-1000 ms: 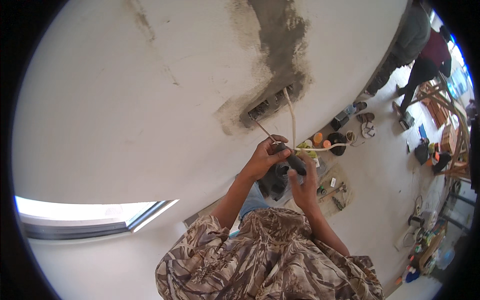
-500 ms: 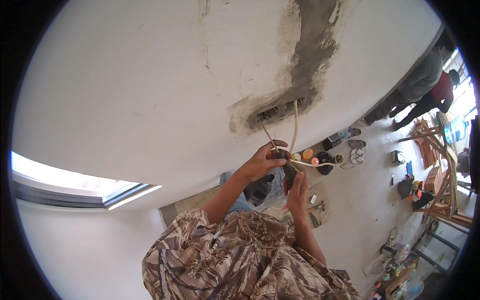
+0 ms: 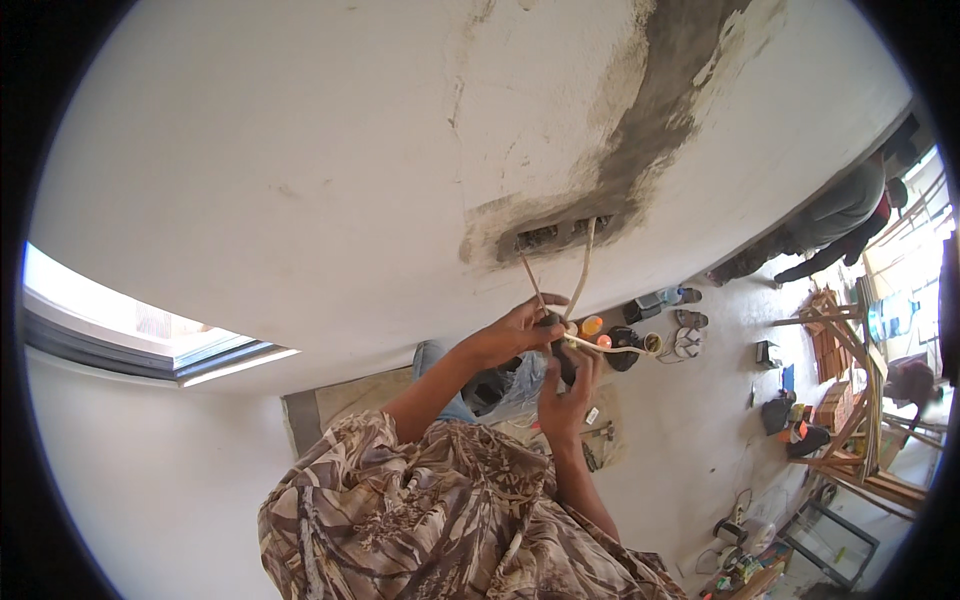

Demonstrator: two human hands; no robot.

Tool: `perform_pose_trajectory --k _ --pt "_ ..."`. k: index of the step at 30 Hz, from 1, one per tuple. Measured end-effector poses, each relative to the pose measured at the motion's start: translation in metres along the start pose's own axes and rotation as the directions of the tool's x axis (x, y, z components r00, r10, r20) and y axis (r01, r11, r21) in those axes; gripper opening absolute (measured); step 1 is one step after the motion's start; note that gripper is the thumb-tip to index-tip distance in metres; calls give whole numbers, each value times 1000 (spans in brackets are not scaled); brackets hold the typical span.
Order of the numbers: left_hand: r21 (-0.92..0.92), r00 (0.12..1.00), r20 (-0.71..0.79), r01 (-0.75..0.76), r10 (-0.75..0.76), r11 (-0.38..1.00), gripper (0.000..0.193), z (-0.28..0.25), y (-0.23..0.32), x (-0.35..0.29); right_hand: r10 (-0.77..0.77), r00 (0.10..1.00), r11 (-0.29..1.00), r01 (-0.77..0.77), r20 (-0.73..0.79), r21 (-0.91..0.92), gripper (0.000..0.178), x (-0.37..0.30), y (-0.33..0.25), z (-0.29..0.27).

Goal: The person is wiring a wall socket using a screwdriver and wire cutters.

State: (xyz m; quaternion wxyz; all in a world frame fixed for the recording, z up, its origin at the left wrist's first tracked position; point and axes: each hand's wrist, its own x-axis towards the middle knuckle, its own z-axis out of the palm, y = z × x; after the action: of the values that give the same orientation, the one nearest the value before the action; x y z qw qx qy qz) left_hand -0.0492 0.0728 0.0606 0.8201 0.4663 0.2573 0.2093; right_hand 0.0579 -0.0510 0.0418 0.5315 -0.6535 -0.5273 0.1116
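My left hand (image 3: 508,335) is closed, its fingers round a thin brownish cable (image 3: 534,282) that comes out of the left opening of a double wall box (image 3: 560,233). Close against it, my right hand (image 3: 568,400) is closed round a dark-handled tool (image 3: 566,368); its exact kind cannot be made out. A thicker off-white cable (image 3: 586,270) hangs from the right opening, passes beside my fingers and bends off to the right, ending in a loose curve. Fingers partly hide where tool and cables meet.
Grey plaster (image 3: 650,130) runs up the white wall from the box. On the floor lie sandals (image 3: 688,340), orange-topped containers (image 3: 592,326) and hand tools (image 3: 600,432). A wooden trestle (image 3: 860,400) and stacked bricks stand to the right, with a person (image 3: 850,215) bent over beyond. A window (image 3: 130,320) is at left.
The view has turned slightly, shifting the floor items leftward. My hands have moved a little left and down and stay together at the cables, still holding the tool.
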Motion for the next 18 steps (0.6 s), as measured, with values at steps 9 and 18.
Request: perform_pose_trajectory --k 9,18 --pt "-304 992 -9 -124 127 945 58 3 -2 2 485 828 585 -546 281 600 35 -5 8 -11" --pt "37 997 42 -66 64 997 56 -13 -6 9 388 915 733 -381 113 564 29 -2 -5 -7"
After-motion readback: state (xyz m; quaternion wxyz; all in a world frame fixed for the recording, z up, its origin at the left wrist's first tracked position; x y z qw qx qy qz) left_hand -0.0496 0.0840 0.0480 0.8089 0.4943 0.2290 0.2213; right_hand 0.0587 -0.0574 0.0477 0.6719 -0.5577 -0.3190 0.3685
